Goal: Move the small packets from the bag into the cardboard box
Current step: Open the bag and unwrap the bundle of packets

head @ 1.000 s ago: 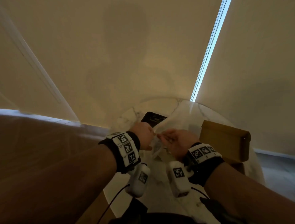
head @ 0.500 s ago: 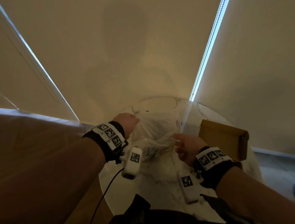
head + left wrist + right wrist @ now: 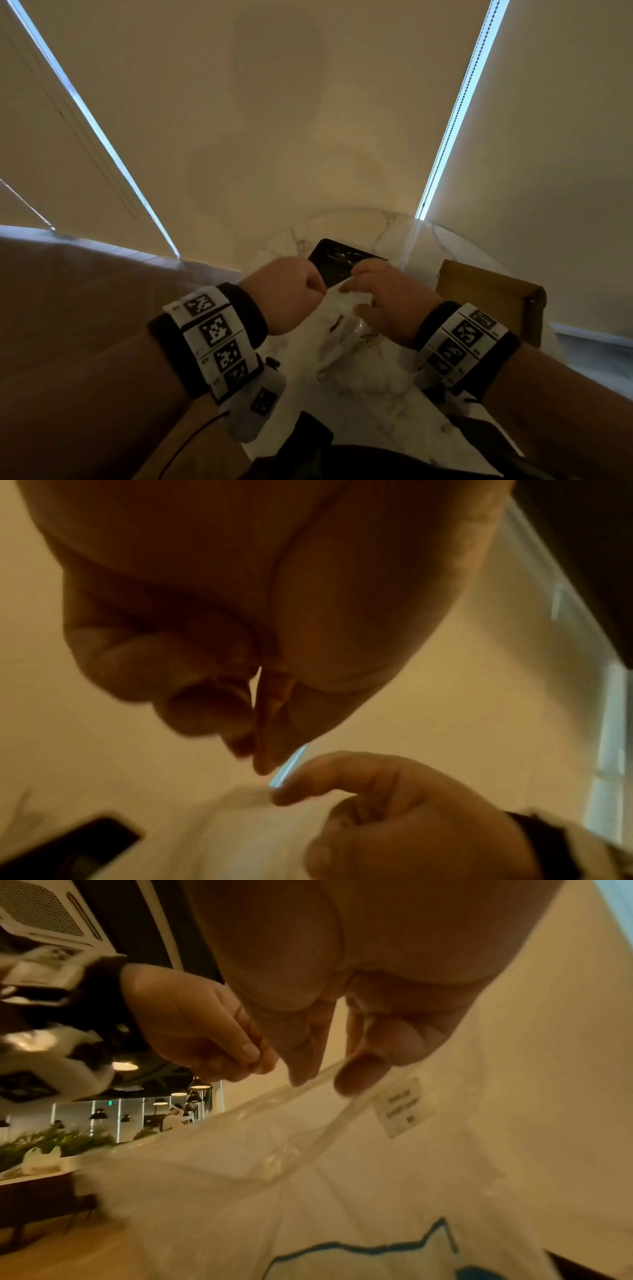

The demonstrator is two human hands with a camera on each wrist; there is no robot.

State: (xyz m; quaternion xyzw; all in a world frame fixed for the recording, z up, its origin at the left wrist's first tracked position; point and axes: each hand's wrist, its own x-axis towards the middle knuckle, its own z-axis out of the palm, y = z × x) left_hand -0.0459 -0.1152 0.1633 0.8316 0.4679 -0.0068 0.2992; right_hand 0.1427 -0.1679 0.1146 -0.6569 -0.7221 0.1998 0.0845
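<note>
Both hands meet over the clear plastic bag (image 3: 337, 329), which lies on the marble table (image 3: 370, 394) at the centre of the head view. The right hand (image 3: 387, 301) pinches the bag's top strip between thumb and fingertips (image 3: 352, 1077), as its wrist view shows; the left hand (image 3: 291, 298) has fingers and thumb pressed together just beside it, at nine o'clock from the right, apparently on the opposite lip, though the plastic between them is too faint to confirm. Held this way, the two grips likely serve to pull the mouth apart so the packets can be reached. The packets themselves cannot be made out; only dark marks show through the film. The cardboard box (image 3: 489, 298) stands open at three o'clock from the hands, near the table's right edge, with bare marble between it and the bag. A black tray (image 3: 337, 263) sits at twelve o'clock, just beyond the knuckles, limiting room forward.
</note>
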